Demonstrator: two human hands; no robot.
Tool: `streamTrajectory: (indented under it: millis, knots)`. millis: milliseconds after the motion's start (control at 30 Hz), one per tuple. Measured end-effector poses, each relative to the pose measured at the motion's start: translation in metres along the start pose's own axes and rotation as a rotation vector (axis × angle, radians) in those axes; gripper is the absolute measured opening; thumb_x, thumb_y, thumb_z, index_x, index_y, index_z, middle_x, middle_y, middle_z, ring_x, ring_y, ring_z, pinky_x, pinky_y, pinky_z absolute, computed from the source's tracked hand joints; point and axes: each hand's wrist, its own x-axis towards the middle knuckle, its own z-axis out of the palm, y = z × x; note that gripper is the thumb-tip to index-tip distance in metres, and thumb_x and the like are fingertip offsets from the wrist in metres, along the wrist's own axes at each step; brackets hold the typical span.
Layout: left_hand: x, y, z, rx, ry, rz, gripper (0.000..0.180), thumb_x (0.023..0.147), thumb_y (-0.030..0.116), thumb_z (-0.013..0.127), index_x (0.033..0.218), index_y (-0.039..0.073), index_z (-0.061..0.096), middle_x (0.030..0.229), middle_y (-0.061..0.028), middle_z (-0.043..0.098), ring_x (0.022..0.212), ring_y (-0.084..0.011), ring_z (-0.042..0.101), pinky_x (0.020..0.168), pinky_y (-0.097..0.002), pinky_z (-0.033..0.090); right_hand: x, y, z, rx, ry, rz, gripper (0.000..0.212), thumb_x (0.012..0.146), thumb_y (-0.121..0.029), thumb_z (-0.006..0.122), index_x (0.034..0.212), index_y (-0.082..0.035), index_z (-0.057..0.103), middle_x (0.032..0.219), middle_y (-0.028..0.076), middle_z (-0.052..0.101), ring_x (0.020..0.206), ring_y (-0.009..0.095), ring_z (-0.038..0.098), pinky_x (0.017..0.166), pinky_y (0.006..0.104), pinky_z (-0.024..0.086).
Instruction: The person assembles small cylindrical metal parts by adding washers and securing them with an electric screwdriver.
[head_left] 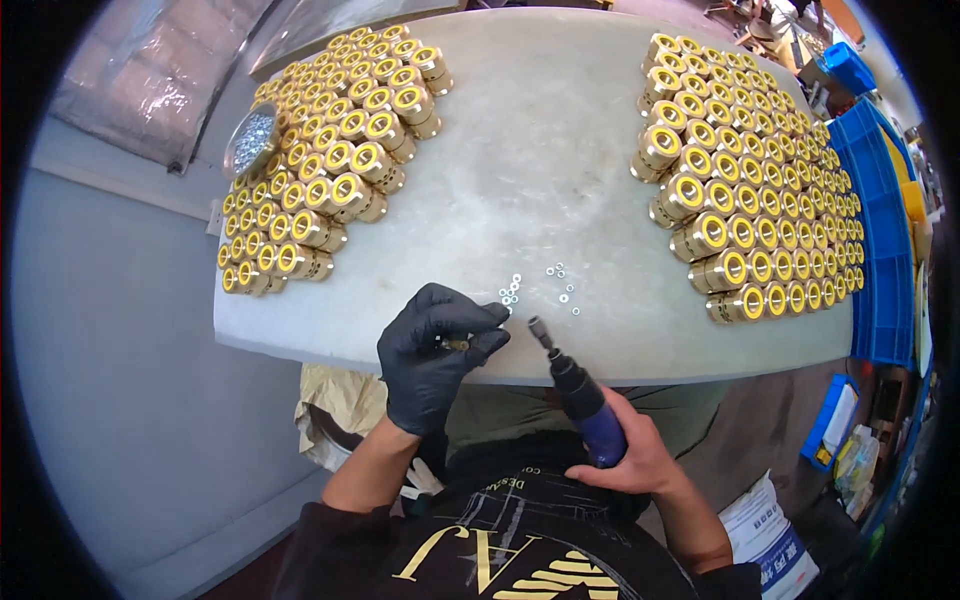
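Observation:
My left hand (pixel 425 345), in a black glove, is closed at the table's near edge. Its thumb and forefinger come together beside a loose group of small silvery nuts (pixel 513 289). A bit of a small brass-coloured part (pixel 455 344) shows between the curled fingers; the rest is hidden. Bare, my right hand (pixel 640 455) is wrapped round a power screwdriver (pixel 597 420) with a blue-purple and black body. The driver's metal socket tip points up and left, just right of my left fingertips. Several more nuts (pixel 564 298) lie scattered beyond the tip.
Rows of brass cylinders with yellow ring tops (pixel 350 125) stand stacked at the left. A similar block of brass cylinders (pixel 745 200) stands at the right. A bowl of small silvery pieces (pixel 252 142) sits by the left stack. Blue bins (pixel 875 240) line the right side.

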Motion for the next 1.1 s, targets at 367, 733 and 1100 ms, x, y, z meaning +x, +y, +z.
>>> streamTrajectory:
  millis: [367,733,1100]
  knots:
    - [0.008,0.006,0.004,0.163,-0.236,0.116,0.036,0.071,-0.008,0.08,0.105,0.003,0.073,0.1,-0.0107,0.072,0.092,-0.0189,0.067,0.076,-0.0287,0.056,0.001,-0.004,-0.006,-0.079,0.008,-0.068,0.098,0.073,-0.033,0.088,0.15,-0.004,0.035,0.134,0.022,0.058,0.119,0.034,0.062,0.099,0.0387,0.048]
    - [0.045,0.006,0.0,0.514,-0.451,-0.15,0.02,0.096,0.009,0.062,0.113,-0.001,0.067,0.082,-0.0063,0.069,0.073,-0.0136,0.066,0.066,-0.0277,0.052,-0.011,0.01,-0.011,-0.05,0.082,-0.04,0.101,0.068,-0.03,0.092,0.147,-0.001,0.037,0.132,0.02,0.06,0.12,0.028,0.062,0.1,0.0368,0.047]
    - [0.057,-0.015,0.038,0.693,-0.516,0.192,0.024,0.084,0.007,0.073,0.108,0.008,0.07,0.093,-0.0116,0.071,0.079,-0.0271,0.069,0.069,-0.0336,0.053,-0.032,0.027,-0.025,0.053,0.259,0.013,0.104,0.065,-0.03,0.094,0.146,0.003,0.037,0.126,0.019,0.063,0.114,0.024,0.063,0.098,0.0358,0.048]
